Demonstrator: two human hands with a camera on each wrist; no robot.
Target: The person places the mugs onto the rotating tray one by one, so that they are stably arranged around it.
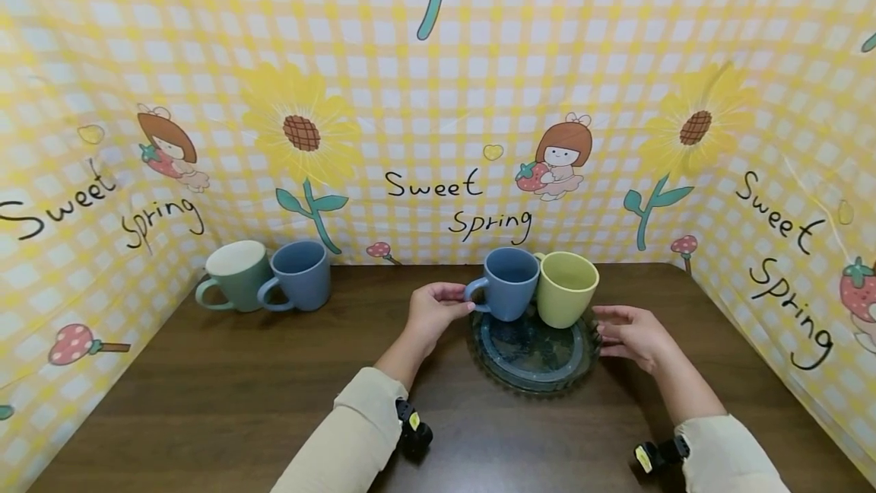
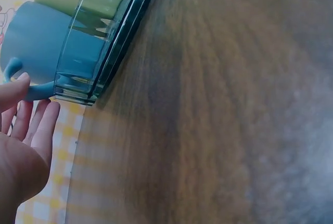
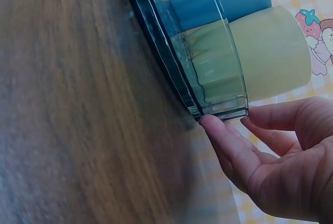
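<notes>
A round clear glass tray (image 1: pixel 530 379) with a scalloped rim stands on the table at right of centre. In its back part stand a blue mug (image 1: pixel 509 280) and a yellow-green mug (image 1: pixel 569 284), side by side and upright. At the blue mug's handle, my left hand (image 1: pixel 433 318) pinches with thumb and fingers; the left wrist view shows the handle (image 2: pixel 40 91) between them. On the tray's other side, my right hand (image 1: pixel 633 337) grips the edge, thumb at the base and fingers at the rim, as the right wrist view shows.
To the left at the back, a green mug (image 1: pixel 239 280) with a white inside stands beside another blue mug (image 1: pixel 301 280), handles to the left. A checked cloth (image 1: pixel 438 112) hangs behind and along both sides of the brown wooden table (image 1: pixel 226 402).
</notes>
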